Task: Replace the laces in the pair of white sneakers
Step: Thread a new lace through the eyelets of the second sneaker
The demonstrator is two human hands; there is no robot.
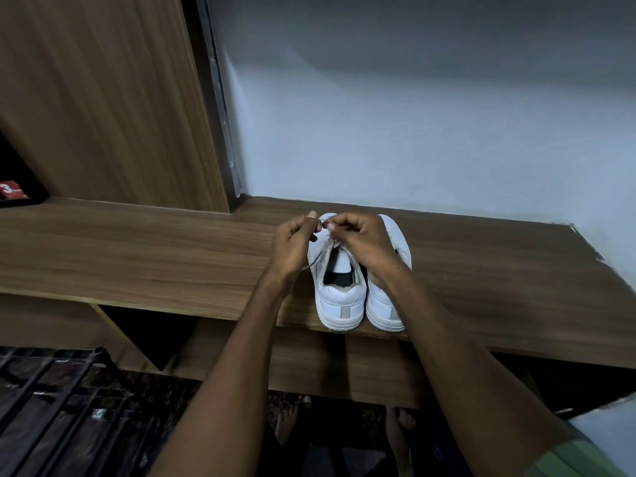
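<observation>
— Any writing you can read?

— Only a "3" on the red item (12,191) in the cubby at far left.

— And the sneakers?

— Your left sneaker (339,294) and right sneaker (389,304) stand side by side, heels at the tabletop (155,249) front edge. Your left hand (292,246) and right hand (361,242) pinch the lace (318,258) with curled fingers above the left sneaker. Bare tabletop on both sides.

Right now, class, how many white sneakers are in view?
2. The left sneaker and the right sneaker stand side by side on the wooden shelf, heels toward the camera.
</observation>
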